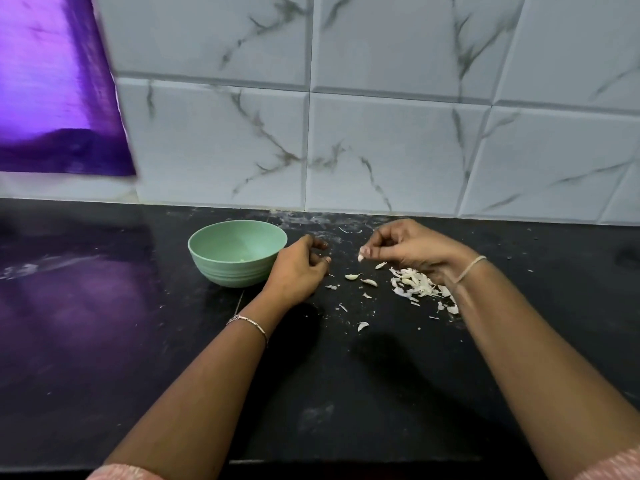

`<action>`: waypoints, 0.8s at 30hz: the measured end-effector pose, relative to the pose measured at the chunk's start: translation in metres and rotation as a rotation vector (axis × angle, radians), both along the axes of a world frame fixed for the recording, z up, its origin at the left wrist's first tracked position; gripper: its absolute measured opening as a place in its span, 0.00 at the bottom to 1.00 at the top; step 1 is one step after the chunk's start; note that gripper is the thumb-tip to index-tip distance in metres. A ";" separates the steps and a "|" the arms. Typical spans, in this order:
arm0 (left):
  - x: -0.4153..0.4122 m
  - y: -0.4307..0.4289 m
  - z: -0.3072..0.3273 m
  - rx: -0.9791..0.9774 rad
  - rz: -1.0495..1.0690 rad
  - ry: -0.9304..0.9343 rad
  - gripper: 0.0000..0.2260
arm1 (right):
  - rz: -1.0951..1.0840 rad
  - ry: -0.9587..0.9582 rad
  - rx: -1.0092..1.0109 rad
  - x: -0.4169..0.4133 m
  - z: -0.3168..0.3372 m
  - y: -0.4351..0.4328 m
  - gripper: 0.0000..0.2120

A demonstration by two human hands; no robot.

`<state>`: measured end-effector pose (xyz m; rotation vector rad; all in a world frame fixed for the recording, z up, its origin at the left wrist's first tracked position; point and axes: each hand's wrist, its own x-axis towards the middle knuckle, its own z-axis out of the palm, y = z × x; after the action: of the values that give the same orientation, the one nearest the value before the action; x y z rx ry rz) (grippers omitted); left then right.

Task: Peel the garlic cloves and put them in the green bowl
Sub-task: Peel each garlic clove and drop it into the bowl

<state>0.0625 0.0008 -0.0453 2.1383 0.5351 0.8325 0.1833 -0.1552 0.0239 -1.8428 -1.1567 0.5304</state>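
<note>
Pinches a garlic clove (361,258) in the right grip (412,251), just above the black worktop (104,306). Rests the left grip (298,268) loosely curled, holding nothing, just beside the green bowl (228,268). Between the two, loose cloves (351,277) on the worktop; beside the right wrist, a pile of peels (415,285).

Black table (346,393), green bowl (207,233) just beside the left hand (298,268) at its 9 o'clock. That hand's loosely curled, nothing in it. Right hand (412,247) pinches a clove (361,258) at its fingertips. Peels (412,284) piled at its 6 o'clock, a few loose cloves (351,277) between the hands.
</note>
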 end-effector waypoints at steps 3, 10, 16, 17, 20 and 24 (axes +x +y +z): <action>-0.001 -0.001 0.002 -0.001 0.013 -0.010 0.09 | 0.025 -0.157 -0.171 -0.009 -0.030 0.000 0.08; -0.002 -0.002 0.004 0.012 0.013 0.002 0.10 | -0.008 -0.104 0.043 -0.008 0.007 -0.002 0.06; -0.001 -0.003 0.002 0.086 0.024 0.004 0.15 | -0.005 -0.549 -0.327 -0.007 -0.045 0.008 0.08; -0.002 -0.004 0.002 0.118 0.000 -0.001 0.16 | 0.005 -0.446 -0.245 -0.003 -0.042 0.006 0.07; -0.002 -0.013 0.004 0.151 -0.109 -0.039 0.19 | -0.074 -0.104 0.020 0.000 -0.034 0.002 0.07; 0.003 -0.023 0.002 0.105 -0.162 -0.141 0.13 | -0.138 0.230 0.142 -0.011 -0.049 0.006 0.05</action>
<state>0.0657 -0.0218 -0.0431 2.1644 0.2470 0.9294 0.1725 -0.1491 -0.0253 -1.6766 -0.8845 0.5507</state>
